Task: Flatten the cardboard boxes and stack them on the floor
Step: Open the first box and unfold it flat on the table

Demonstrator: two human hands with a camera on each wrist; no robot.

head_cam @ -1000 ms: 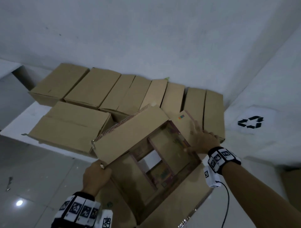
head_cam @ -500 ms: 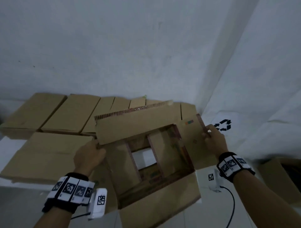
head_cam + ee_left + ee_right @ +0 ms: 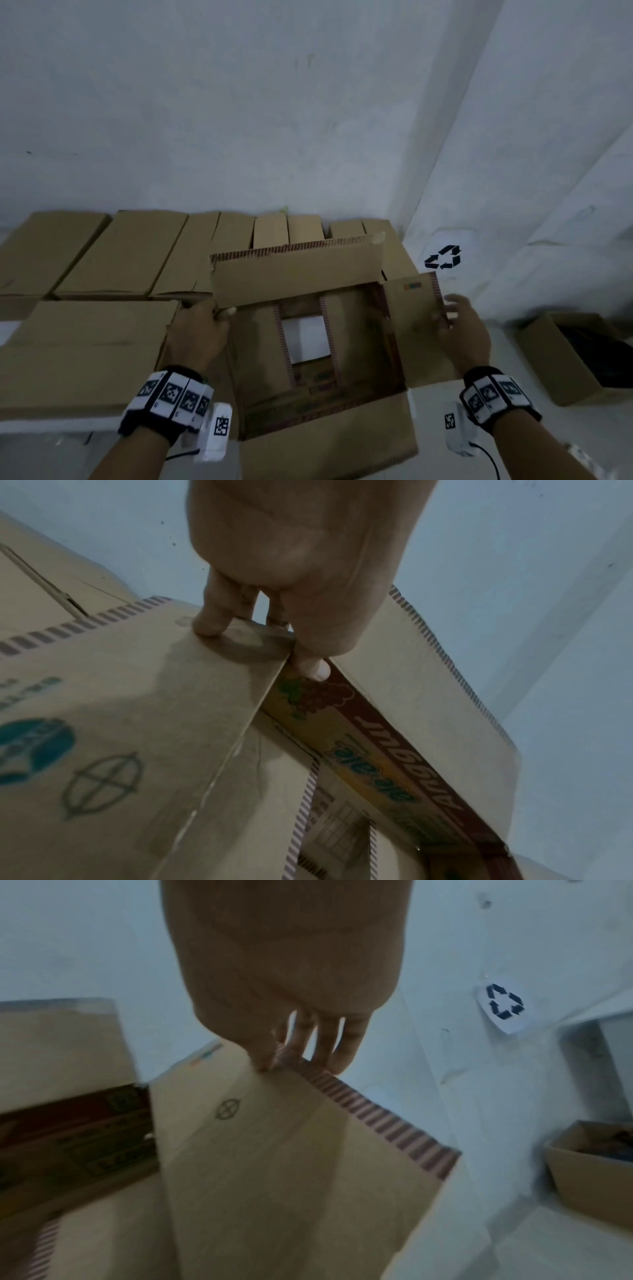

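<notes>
I hold an open cardboard box [image 3: 322,421] in the air in front of me, its flaps spread and its bottom open to a white patch. My left hand [image 3: 202,329] grips the box's left corner [image 3: 267,653], thumb inside and fingers on the outer flap. My right hand [image 3: 459,325] pinches the striped edge of the right flap [image 3: 414,325], also seen in the right wrist view, flap [image 3: 294,1150] under the thumb and fingers [image 3: 329,1047]. Several flattened boxes [image 3: 130,253] lie in a row on a white ledge behind, with another flat box [image 3: 85,349] in front of them.
A white wall [image 3: 274,102] rises behind the ledge, with a recycling sign [image 3: 443,257] on the right wall. An open brown box [image 3: 575,359] with dark contents sits on the floor at the right.
The box has been lifted and swung level and square to me. My right hand moved from inside the box rim to the outer edge of the right flap.
</notes>
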